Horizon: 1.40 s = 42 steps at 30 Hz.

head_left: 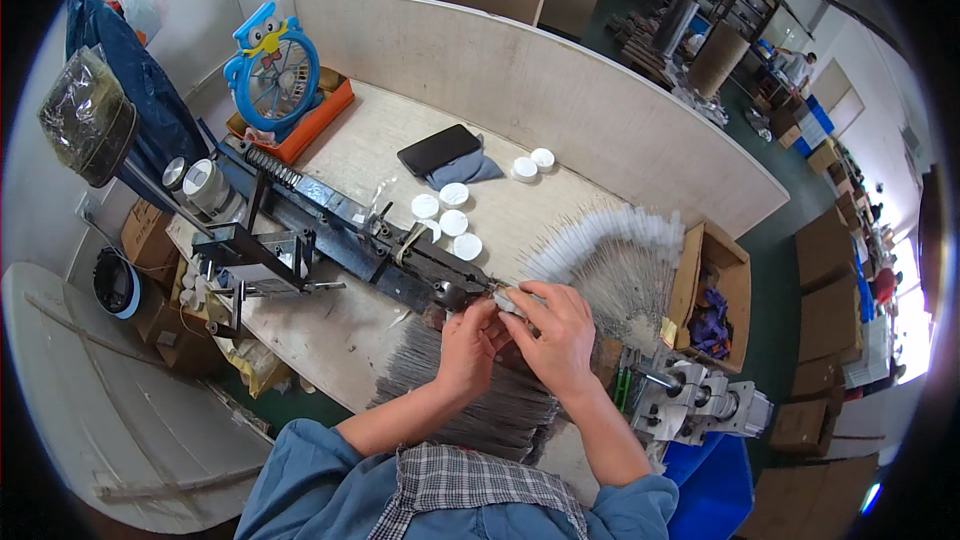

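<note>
My left hand [467,345] is closed in a pinch at the end of a long dark metal bench machine [400,255]. What its fingertips hold is hidden. Close beside it, my right hand [553,330] pinches a small white piece [508,303] at the machine's tip; its exact kind is too small to tell. Beneath both hands lies a thick bundle of thin grey wires [415,365]. To the right of the machine, more thin wires with fluffy white ends [600,240] are spread in a fan.
White round containers [453,223] and a black phone [440,148] on a grey cloth [470,170] sit behind the machine. A blue toy-shaped fan [275,75] stands in an orange tray [318,120]. Right are a cardboard box [738,270] and a motor unit [700,400]. A low partition [540,60] borders the table.
</note>
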Each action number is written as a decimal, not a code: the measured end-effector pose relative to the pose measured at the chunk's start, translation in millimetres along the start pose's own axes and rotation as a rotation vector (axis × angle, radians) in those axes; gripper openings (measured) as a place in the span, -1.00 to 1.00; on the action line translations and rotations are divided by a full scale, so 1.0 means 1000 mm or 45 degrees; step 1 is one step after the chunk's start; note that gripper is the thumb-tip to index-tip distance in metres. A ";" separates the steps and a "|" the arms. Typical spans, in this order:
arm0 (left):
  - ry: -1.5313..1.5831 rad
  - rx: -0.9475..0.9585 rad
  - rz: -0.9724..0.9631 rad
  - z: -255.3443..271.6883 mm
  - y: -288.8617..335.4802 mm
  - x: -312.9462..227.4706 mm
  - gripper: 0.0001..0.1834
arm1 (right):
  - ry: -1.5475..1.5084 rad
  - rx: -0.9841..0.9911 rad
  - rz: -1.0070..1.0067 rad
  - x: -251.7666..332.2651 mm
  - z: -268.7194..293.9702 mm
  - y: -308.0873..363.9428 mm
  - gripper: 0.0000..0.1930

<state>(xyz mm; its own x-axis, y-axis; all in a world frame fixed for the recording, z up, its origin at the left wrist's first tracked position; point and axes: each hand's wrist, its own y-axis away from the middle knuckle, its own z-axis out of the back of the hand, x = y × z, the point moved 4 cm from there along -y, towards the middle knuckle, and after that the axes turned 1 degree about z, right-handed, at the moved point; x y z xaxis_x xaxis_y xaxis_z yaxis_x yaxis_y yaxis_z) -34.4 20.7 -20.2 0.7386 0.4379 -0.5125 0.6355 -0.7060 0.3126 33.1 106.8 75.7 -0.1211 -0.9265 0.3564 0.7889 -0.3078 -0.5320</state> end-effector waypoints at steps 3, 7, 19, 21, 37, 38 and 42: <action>0.025 -0.010 0.004 -0.006 0.001 -0.002 -0.85 | 0.001 -0.028 -0.043 -0.002 0.001 0.003 -0.73; -0.057 -0.010 -0.022 -0.014 0.005 -0.007 -0.89 | 0.010 -0.021 -0.047 -0.005 0.000 0.006 -0.75; 0.019 0.022 -0.017 -0.004 0.000 0.001 -0.88 | 0.005 -0.075 -0.048 -0.002 -0.003 0.006 -0.72; 0.008 0.008 -0.010 -0.002 -0.001 0.000 -0.88 | 0.020 -0.095 -0.056 -0.002 -0.003 0.005 -0.72; -0.085 -0.014 -0.019 -0.013 0.003 -0.003 -0.74 | 0.093 -0.093 -0.033 -0.008 0.008 0.015 -0.75; -0.086 -0.017 -0.018 -0.012 0.003 -0.003 -0.74 | 0.098 -0.100 -0.032 -0.006 0.008 0.016 -0.74; -0.095 -0.001 -0.016 -0.010 0.002 -0.004 -0.73 | 0.096 -0.092 -0.008 -0.005 0.007 0.013 -0.74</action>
<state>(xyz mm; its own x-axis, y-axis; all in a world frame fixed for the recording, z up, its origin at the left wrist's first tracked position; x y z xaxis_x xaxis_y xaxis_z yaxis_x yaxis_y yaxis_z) -33.4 22.8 -10.0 0.7117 0.4038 -0.5748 0.6447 -0.7004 0.3062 48.4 108.8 72.8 -0.1731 -0.9374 0.3023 0.7430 -0.3257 -0.5846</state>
